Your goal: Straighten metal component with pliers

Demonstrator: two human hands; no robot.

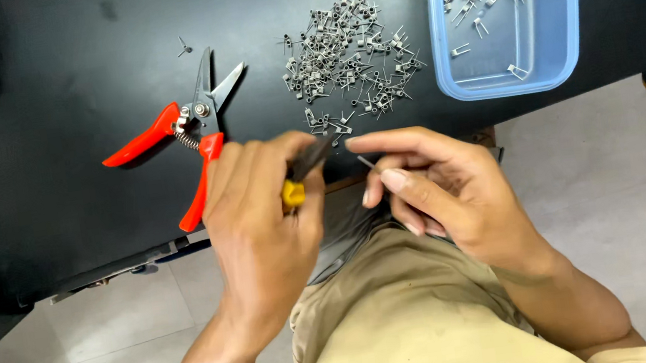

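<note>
At the near edge of the black tabletop (84, 156), the left hand (260, 215) is clenched around a yellow-handled dark-tipped tool (301, 176); the right hand (433, 183) pinches a small grey metal spring (367, 162). Beyond lie red-handled cutters (190, 137), a loose spring pile (347, 56) and a blue plastic tray (569, 12).

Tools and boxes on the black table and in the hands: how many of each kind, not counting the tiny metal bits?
Red-handled cutters: 1
Yellow-handled tool in the left hand: 1
Blue tray: 1
Total: 3
</note>
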